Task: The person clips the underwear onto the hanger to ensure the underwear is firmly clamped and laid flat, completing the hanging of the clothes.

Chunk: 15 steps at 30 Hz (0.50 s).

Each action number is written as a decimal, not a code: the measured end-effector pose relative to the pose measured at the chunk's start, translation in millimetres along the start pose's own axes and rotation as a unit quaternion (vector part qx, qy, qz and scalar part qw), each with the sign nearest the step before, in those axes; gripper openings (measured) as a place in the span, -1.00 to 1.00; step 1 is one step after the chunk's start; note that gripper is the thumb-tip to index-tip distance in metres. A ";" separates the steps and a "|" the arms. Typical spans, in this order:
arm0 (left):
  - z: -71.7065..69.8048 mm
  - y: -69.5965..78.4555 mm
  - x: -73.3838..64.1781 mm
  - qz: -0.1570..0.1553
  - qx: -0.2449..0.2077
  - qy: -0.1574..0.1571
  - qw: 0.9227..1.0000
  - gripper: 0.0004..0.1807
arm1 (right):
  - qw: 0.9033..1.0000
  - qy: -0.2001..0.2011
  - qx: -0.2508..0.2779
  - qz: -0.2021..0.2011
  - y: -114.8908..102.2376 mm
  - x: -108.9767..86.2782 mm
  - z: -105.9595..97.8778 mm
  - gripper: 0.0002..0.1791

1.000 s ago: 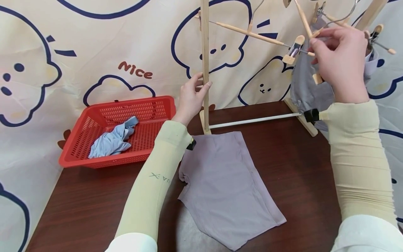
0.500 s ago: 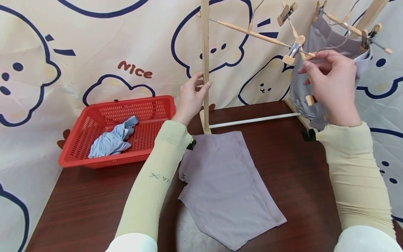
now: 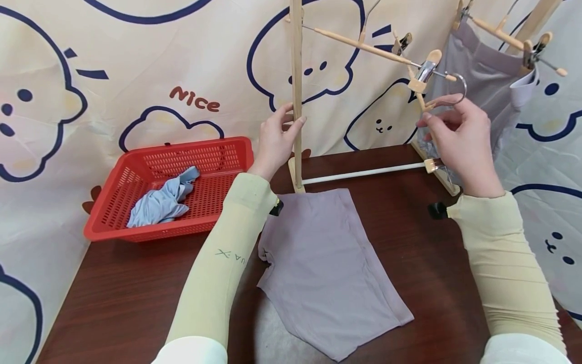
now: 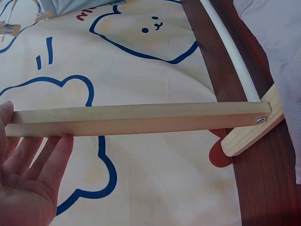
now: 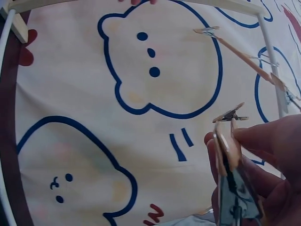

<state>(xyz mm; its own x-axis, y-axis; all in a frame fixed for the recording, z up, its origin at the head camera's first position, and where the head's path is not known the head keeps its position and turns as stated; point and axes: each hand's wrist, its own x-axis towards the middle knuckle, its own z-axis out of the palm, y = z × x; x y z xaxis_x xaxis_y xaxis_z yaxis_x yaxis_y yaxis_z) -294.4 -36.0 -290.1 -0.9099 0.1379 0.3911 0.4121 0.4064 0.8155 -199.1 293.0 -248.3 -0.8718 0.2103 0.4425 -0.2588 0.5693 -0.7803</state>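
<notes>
My left hand (image 3: pixel 277 139) holds the wooden upright post (image 3: pixel 296 76) of a rack, thumb on one side and fingers on the other. The same post (image 4: pixel 141 115) crosses the left wrist view. My right hand (image 3: pixel 468 141) pinches a wooden clip hanger (image 3: pixel 423 103) at its middle, below the metal hook (image 3: pixel 463 87). One metal-and-wood clip (image 5: pixel 235 197) of that hanger fills the foreground in the right wrist view, with nothing in it. Flat on the table, in front of the rack, lie mauve-grey shorts (image 3: pixel 327 263).
A red perforated basket (image 3: pixel 102 233) stands at the left with a crumpled light blue garment (image 3: pixel 161 202) inside. Another clip hanger (image 3: pixel 364 46) hangs bare on the rack. At the right a grey garment (image 3: pixel 482 76) hangs from clips. A white bar (image 3: pixel 364 175) joins the rack's feet.
My right hand has come down and to the left, bringing the clip hanger lower and away from the hanging grey garment. The hanger's hook has turned upright. My left hand stays on the post.
</notes>
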 end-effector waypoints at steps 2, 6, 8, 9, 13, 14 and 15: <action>-0.2 -0.2 0.3 0.000 0.001 0.001 1.000 -0.49 | 1.000 0.001 -0.005 -0.004 2.1 -2.4 3.0 -0.73; 0.0 0.1 0.4 0.003 -0.002 0.002 1.000 -0.49 | 1.000 -0.006 -0.009 0.002 7.5 -8.5 6.9 -0.70; 0.0 0.1 0.6 0.004 -0.004 0.003 1.000 -0.49 | 1.000 -0.012 -0.004 0.006 11.0 -12.0 9.1 -0.70; -0.1 0.2 0.7 0.004 -0.004 0.003 1.000 -0.49 | 1.000 -0.014 -0.001 0.006 12.7 -13.7 10.6 -0.70; -0.7 0.0 1.2 0.004 -0.002 0.000 1.000 -0.49 | 1.000 -0.015 0.003 -0.009 20.0 -21.5 17.9 -0.70; -0.9 -0.1 1.4 0.005 -0.002 -0.001 1.000 -0.49 | 1.000 -0.012 -0.003 -0.017 21.8 -23.6 20.2 -0.70; -1.1 -0.2 1.6 0.004 -0.001 -0.003 1.000 -0.49 | 1.000 -0.011 -0.011 -0.023 23.6 -26.1 22.3 -0.70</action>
<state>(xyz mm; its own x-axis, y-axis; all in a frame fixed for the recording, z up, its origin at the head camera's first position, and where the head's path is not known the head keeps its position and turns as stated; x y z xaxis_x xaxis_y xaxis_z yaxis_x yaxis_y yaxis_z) -295.8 -36.9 -289.2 -0.9065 0.1469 0.3958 0.4204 0.4025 0.8132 -191.7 283.2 -288.1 -0.8680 0.1671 0.4675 -0.2892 0.5952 -0.7497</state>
